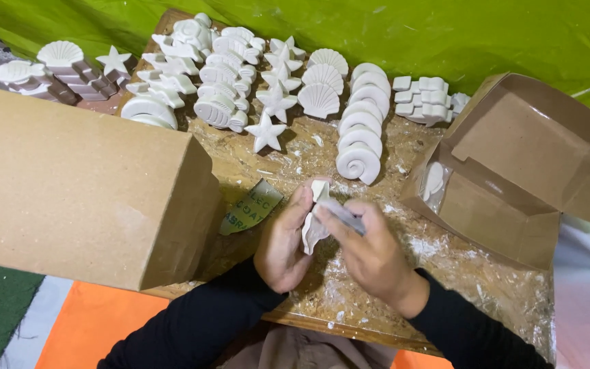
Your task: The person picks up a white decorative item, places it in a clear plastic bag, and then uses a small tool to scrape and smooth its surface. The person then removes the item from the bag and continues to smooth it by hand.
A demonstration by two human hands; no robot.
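The left hand (283, 242) has its grip closed around a white plaster figure (313, 229), held upright above the table (445, 263). The right hand (370, 253) pinches a thin grey tool (341, 215) against the figure's top. Behind them stand rows of white plaster casts: spiral shells (358, 140), scallop shells (319, 99) and starfish (266, 132). A closed cardboard box (76, 188) sits left, an open cardboard box (513, 171) right.
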